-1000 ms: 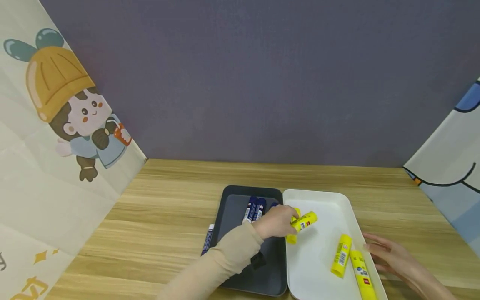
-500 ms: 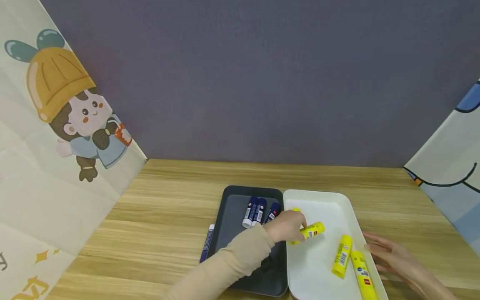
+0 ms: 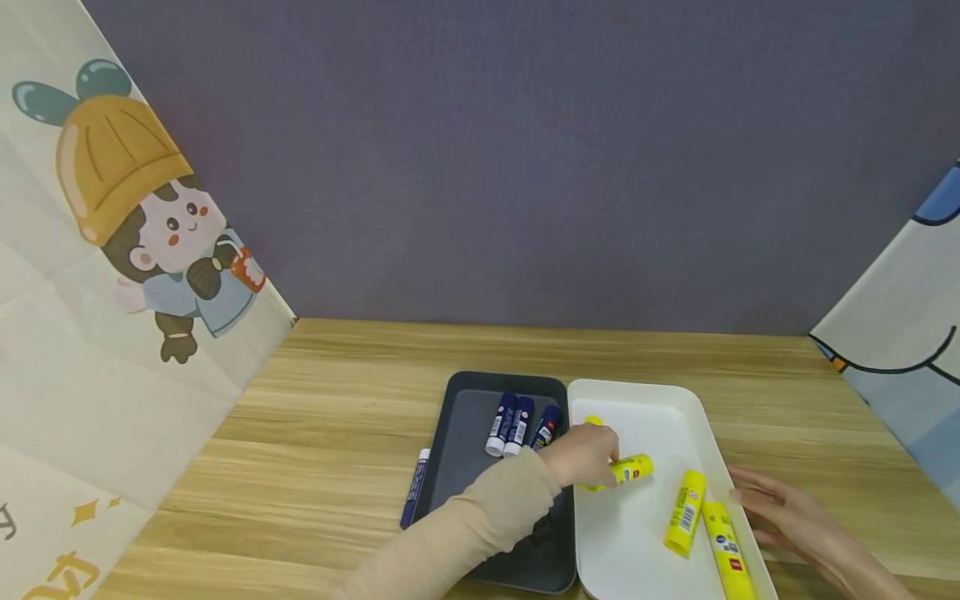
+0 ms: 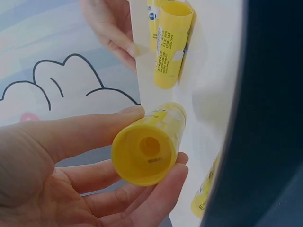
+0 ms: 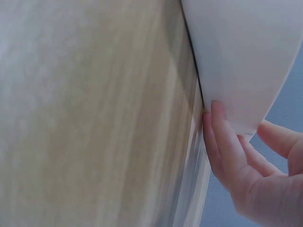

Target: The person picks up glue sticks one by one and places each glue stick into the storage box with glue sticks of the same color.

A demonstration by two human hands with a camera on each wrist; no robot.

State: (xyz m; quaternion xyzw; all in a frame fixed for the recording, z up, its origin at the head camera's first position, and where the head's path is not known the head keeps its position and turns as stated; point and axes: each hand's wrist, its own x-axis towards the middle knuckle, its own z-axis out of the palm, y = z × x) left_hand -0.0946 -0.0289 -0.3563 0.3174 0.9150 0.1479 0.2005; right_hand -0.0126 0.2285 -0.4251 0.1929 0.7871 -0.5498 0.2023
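Observation:
My left hand [image 3: 581, 456] grips a yellow glue stick [image 3: 632, 469] low over the left part of the white tray [image 3: 626, 575]. In the left wrist view the stick's hollow round end [image 4: 144, 156] faces the camera, thumb on one side and fingers on the other. Partly behind that hand lies another yellow glue stick [image 3: 593, 420]. Two more yellow glue sticks, one upright-labelled [image 3: 685, 512] and one along the wall [image 3: 727, 550], lie at the tray's right. My right hand [image 3: 787, 521] touches the tray's right outer wall with fairly straight fingers, thumb near the rim.
A dark grey tray [image 3: 468, 467] adjoins the white one on its left, with dark blue glue sticks [image 3: 517, 423] at its far end. Outside its left wall a blue-and-white stick [image 3: 414, 490] lies on the wooden table [image 3: 337, 433]. A grey panel [image 3: 555, 167] rises behind.
My left hand has shifted right and slightly toward me with the glue stick, uncovering a dark blue stick in the grey tray. My right hand has stayed at the tray's wall.

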